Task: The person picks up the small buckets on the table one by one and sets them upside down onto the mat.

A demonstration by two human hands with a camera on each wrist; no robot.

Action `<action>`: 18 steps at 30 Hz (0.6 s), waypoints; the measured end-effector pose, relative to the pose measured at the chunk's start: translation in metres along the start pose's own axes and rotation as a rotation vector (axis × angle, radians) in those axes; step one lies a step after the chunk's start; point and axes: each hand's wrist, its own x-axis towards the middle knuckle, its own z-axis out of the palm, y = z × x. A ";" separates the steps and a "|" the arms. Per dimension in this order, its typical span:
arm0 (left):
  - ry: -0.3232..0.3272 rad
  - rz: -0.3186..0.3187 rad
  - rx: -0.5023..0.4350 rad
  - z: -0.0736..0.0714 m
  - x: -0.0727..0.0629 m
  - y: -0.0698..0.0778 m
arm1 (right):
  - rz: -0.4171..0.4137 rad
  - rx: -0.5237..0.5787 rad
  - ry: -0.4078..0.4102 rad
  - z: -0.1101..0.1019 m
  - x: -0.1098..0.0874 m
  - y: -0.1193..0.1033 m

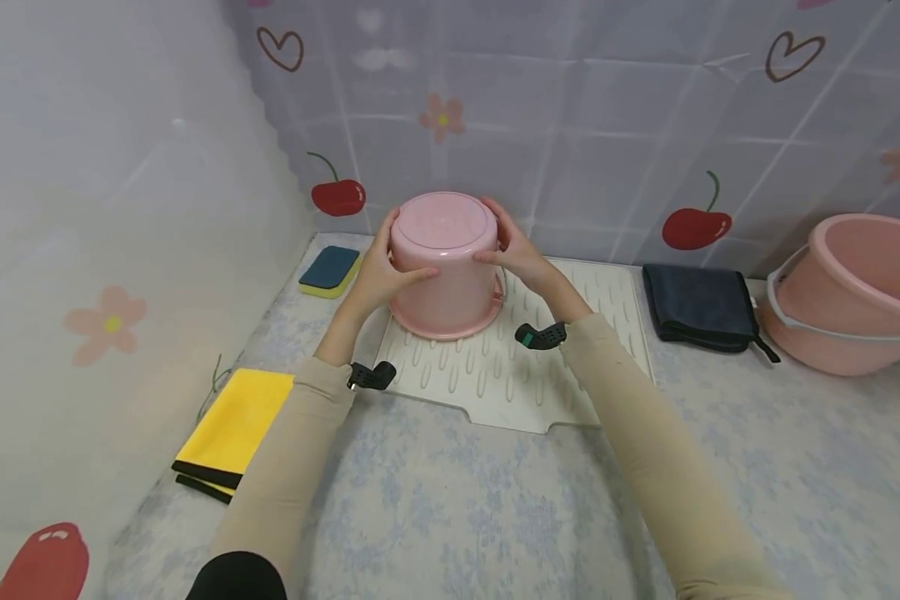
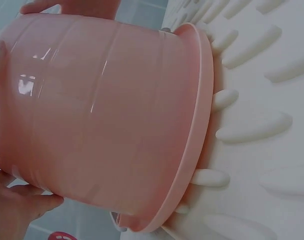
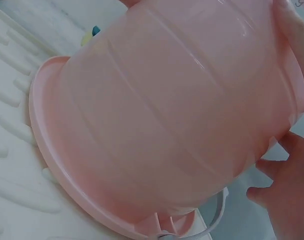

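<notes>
A pink bucket [image 1: 446, 287] stands upside down on a white ribbed draining mat [image 1: 495, 375], its base facing up. My left hand [image 1: 375, 275] grips its left side near the base, thumb across the front. On the opposite side, my right hand [image 1: 521, 254] holds it the same way. In both wrist views the bucket's rim [image 2: 192, 125] lies at the mat's ribbed surface. Part of the grey handle [image 3: 219, 212] shows beside the rim in the right wrist view. The bucket's inside and far side are hidden.
Left of the mat lie a blue-and-yellow sponge [image 1: 330, 271] and a folded yellow cloth [image 1: 243, 417] with black edging. To the right are a dark zipped case [image 1: 697, 304] and a second pink bucket [image 1: 832, 333], upright. A patterned wall covering [image 1: 570, 167] rises behind.
</notes>
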 end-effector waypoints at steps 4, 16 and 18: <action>-0.007 0.005 0.002 0.000 0.002 -0.001 | 0.004 0.011 0.012 -0.001 0.000 0.001; -0.028 -0.050 0.052 0.004 0.018 -0.023 | 0.008 -0.030 0.079 0.000 -0.013 -0.005; -0.026 -0.057 0.095 0.005 0.019 -0.022 | 0.025 -0.095 0.075 -0.002 -0.021 -0.011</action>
